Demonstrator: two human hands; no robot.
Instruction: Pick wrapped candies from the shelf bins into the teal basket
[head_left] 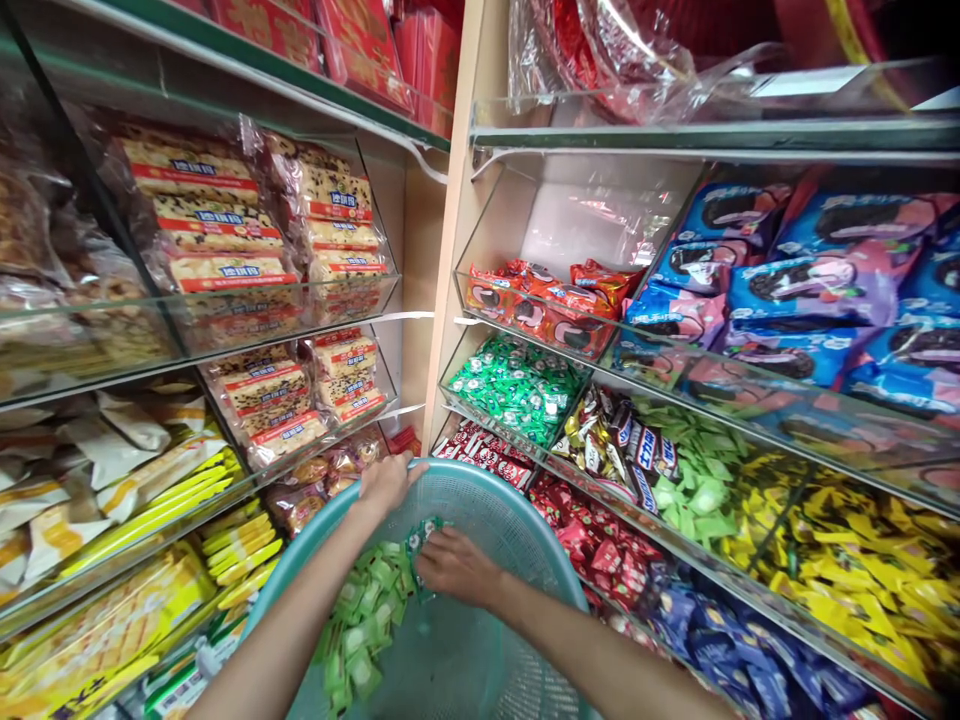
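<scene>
A large teal plastic basket (517, 510) with a perforated wall fills the lower middle of the view. My left hand (386, 487) is closed over its far left rim. Inside the basket, my right hand (456, 562) is curled downward around some dark green wrapped candies (421, 540), part of which show beside the fingers. To its left, a pile of light green wrapped candies (367, 610) lies along the basket's left side. My fingertips on the right hand are partly hidden.
Glass-fronted shelves meet in a corner ahead. On the right are green candies (514, 390), red candies (592, 540), yellow packets (847, 560) and blue cookie packs (810, 270). Packaged pastries (217, 220) fill the left shelves. Shelf edges border the basket on both sides.
</scene>
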